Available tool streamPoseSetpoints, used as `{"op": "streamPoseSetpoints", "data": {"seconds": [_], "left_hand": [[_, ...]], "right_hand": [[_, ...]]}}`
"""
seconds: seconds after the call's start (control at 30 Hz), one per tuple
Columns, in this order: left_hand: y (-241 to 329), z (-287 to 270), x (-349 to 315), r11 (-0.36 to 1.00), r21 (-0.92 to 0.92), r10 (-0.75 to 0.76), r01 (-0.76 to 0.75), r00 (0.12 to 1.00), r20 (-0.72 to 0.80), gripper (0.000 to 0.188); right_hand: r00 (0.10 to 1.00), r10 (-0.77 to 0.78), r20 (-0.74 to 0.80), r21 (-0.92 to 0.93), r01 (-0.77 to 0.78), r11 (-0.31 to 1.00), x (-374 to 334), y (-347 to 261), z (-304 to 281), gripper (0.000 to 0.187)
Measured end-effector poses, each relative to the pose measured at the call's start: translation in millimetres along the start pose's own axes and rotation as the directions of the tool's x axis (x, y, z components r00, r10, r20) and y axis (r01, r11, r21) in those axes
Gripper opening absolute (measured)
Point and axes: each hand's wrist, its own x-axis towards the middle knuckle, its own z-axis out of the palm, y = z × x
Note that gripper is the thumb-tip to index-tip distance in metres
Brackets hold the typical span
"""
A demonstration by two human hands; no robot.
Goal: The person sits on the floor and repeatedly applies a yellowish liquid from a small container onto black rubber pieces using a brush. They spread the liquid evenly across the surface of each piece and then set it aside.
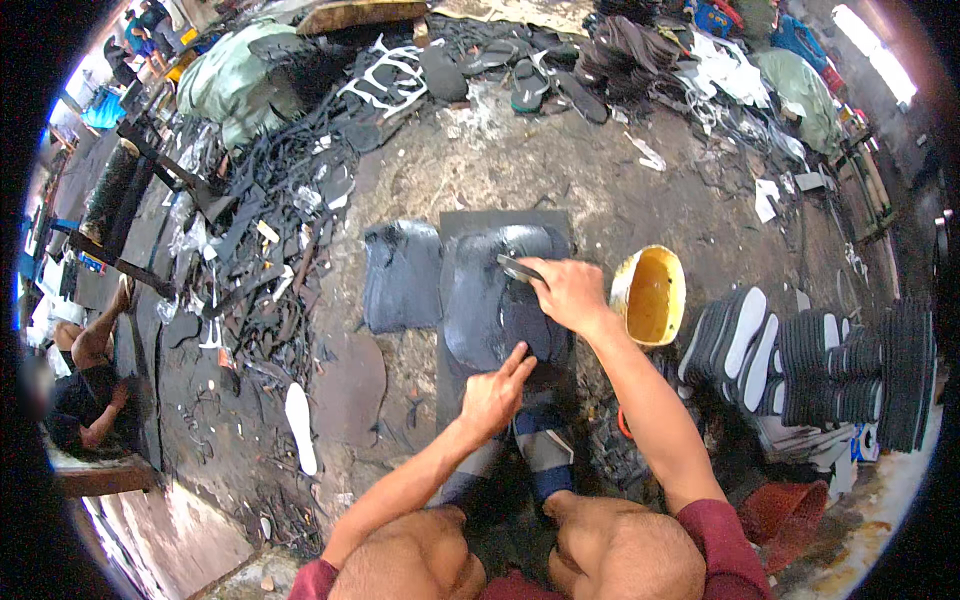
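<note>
My right hand [572, 294] is closed around a flat grey spreader [518, 268], its blade end over a dark rubber sheet [474, 300] with wet, shiny streaks. Two fingers of my left hand [494, 396] stretch forward and press on the near edge of a smaller dark piece [528, 328] lying on that sheet. Under the sheet is a black board [460, 222] in front of my knees. Just right of my right hand stands a yellow-rimmed tub [680, 290] with amber liquid, probably glue. Another shiny dark sheet [402, 282] lies left of the board.
Stacked shoe soles [810, 365], black and white, stand at the right. Rubber scraps [270, 210] cover the floor at the left, and a white insole [299, 428] lies there. Sandals [530, 84] and white straps lie at the far side. Another person [88, 400] sits far left.
</note>
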Motion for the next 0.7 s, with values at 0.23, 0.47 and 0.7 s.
{"op": "streamPoseSetpoints", "data": {"seconds": [0.23, 0.47, 0.7], "left_hand": [[0.7, -9.3, 8.0, 0.973, -0.214, -0.142, 0.089, 0.958, -0.248, 0.033], [-78.9, -27.6, -29.1, 0.153, -0.836, -0.858, 0.527, 0.491, 0.153, 0.042], [-59.0, -37.4, -13.1, 0.050, -0.931, -0.835, 0.363, 0.526, 0.160, 0.029]], "right_hand": [[0.988, -0.075, 0.139, -0.080, 0.086, 0.993, 24.8, 11.7, 1.8, 0.033], [0.944, -0.312, 0.105, 0.031, 0.310, 0.950, -90.2, -35.0, 10.3, 0.039], [0.909, -0.416, -0.022, -0.023, 0.415, 0.909, -135.4, -29.2, 15.7, 0.037]]}}
